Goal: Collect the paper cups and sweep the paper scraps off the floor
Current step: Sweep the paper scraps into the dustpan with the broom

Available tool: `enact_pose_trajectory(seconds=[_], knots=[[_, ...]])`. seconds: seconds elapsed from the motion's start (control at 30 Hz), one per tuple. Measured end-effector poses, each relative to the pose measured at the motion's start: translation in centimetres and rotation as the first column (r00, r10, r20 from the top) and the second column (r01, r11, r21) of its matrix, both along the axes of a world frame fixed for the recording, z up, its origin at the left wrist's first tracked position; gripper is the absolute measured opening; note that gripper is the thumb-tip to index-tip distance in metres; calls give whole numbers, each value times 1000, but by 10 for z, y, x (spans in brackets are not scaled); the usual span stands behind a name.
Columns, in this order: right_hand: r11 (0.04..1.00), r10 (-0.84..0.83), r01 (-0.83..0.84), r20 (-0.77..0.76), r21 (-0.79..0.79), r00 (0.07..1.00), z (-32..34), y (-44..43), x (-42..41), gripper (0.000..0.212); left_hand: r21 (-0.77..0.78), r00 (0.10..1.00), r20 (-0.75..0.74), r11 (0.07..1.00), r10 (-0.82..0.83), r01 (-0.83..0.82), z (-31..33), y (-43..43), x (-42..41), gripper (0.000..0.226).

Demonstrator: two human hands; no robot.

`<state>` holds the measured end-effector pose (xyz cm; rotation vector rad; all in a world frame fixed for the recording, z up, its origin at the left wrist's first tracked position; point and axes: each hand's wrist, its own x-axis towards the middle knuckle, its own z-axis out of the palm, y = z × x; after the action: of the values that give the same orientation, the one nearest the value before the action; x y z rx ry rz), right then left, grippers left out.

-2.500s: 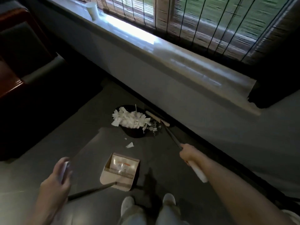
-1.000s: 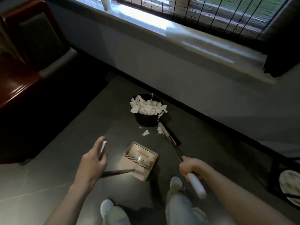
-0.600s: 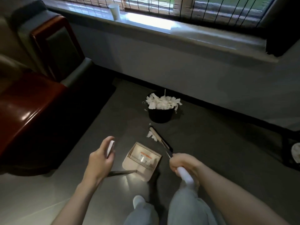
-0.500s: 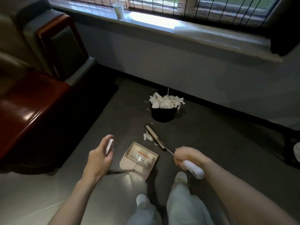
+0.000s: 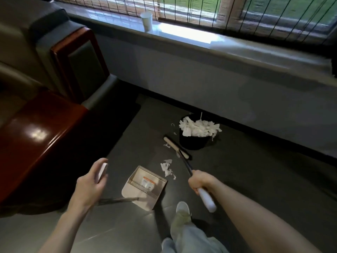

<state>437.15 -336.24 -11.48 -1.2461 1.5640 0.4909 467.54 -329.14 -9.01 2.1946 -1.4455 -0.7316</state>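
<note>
The left grip (image 5: 91, 181) is curled round the handle of the dustpan (image 5: 144, 187), whose mouth faces away on the floor (image 5: 246, 179). The paper scraps (image 5: 166, 168) lie just beyond its far right lip. Behind them the head of the broom (image 5: 175, 146) slants across. The right grip (image 5: 200, 181), the nearer one, clasps its handle, so a pull back-left looks needed.

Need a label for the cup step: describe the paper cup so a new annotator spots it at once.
Find the long pale window sill under the slatted blinds at the top of the view. Toward its left end stands the white paper cup, upright and alone. All other white paper is torn scraps low down, on the floor and in the black bin.
</note>
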Motion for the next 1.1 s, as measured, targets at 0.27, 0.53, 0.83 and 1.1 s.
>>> enact_pose_trajectory(seconds=[0.27, 0.53, 0.83, 1.1], knots=[[994, -105, 103, 105, 27, 989, 11, -52, 29, 13, -30, 1000, -21, 1000, -6, 5, 11, -74, 31, 41], [948, -317, 313, 96, 55, 943, 19, -102, 91, 37, -51, 977, -14, 976, -213, 212, 9, -168, 83, 42], [710, -677, 697, 174, -103, 715, 4, -137, 200, 40, -69, 872, -25, 871, -489, 487, 13, -269, 148, 41], [690, -692, 681, 54, -245, 720, -11, -183, 230, 42, -52, 796, -78, 800, -600, 598, 9, -358, 170, 42]])
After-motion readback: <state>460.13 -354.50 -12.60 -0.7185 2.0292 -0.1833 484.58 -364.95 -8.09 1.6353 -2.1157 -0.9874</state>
